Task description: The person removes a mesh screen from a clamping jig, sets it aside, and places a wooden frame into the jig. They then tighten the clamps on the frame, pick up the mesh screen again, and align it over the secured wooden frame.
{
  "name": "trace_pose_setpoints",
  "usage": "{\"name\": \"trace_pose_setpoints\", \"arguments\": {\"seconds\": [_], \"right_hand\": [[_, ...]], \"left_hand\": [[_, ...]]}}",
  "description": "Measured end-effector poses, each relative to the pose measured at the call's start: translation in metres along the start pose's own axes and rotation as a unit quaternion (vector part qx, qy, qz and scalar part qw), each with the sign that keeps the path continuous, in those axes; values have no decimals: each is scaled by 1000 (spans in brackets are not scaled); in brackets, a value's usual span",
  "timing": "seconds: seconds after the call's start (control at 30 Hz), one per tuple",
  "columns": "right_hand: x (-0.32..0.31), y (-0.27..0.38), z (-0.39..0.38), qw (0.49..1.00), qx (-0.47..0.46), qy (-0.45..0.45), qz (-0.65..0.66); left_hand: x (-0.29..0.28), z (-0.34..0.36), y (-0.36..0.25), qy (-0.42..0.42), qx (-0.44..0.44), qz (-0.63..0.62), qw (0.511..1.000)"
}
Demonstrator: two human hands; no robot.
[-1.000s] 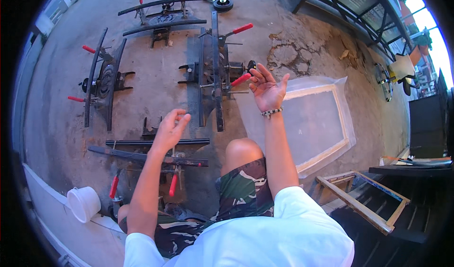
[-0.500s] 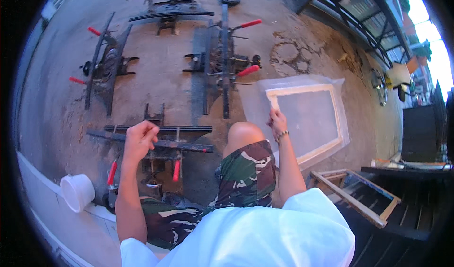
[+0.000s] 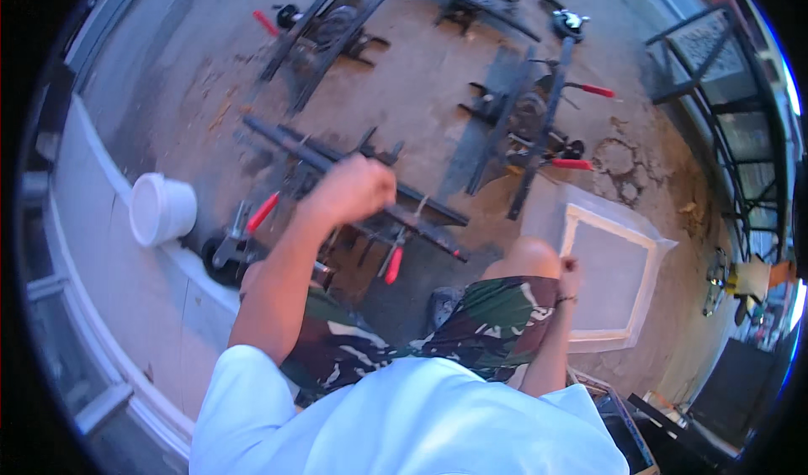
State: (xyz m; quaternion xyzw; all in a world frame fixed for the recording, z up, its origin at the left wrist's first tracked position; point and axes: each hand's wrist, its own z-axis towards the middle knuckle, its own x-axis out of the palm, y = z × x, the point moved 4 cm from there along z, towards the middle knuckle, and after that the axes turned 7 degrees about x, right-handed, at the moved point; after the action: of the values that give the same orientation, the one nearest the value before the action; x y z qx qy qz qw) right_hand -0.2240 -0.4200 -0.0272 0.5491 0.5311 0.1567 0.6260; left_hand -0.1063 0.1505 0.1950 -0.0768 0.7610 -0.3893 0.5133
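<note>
My left hand [image 3: 353, 187], blurred, is raised over the nearest black steel jig [image 3: 438, 210] with red-handled clamps [image 3: 392, 265]; whether it holds anything is unclear. My right hand [image 3: 569, 269] is low beside my bent right knee [image 3: 526, 256], at the left edge of a pale taped frame on translucent sheeting [image 3: 610, 277]; its fingers look curled, and what they hold, if anything, is hidden. A wheel on a metal fork [image 3: 225, 256] with a red-handled clamp stands left of my legs.
Three similar jigs [image 3: 337, 29] lie farther out on cracked concrete [image 3: 412, 88]. A white bucket [image 3: 160, 210] stands by a low white ledge [image 3: 101, 265] at left. A black metal rack [image 3: 720, 113], bicycle-like parts [image 3: 749, 281] and dark panels [image 3: 724, 391] line the right.
The view has swung left, shifting the scene rightward. My left hand has moved forward over the near jig. My right hand, raised palm up earlier, has dropped to the pale frame's edge.
</note>
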Motion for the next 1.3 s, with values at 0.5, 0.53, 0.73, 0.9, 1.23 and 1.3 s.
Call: {"name": "trace_pose_setpoints", "arguments": {"seconds": [0.5,0.53,0.73,0.9,1.23,1.3], "right_hand": [[199,366,-106,889,-302,330,-101],[206,367,-112,880,-305,343,-122],[202,354,-79,911,-257,303,-107],[180,354,-36,966,-148,204,-50],[77,356,-92,991,67,50,109],[31,375,-112,995,54,4,87]], "left_hand": [[-89,-15,109,-325,-100,-226,913],[-85,-12,113,-305,-91,-243,916],[-70,35,83,-292,-59,-158,941],[-26,76,89,-252,-82,-139,954],[21,-49,56,-51,-161,-280,945],[-3,-75,28,3,-148,-287,946]]}}
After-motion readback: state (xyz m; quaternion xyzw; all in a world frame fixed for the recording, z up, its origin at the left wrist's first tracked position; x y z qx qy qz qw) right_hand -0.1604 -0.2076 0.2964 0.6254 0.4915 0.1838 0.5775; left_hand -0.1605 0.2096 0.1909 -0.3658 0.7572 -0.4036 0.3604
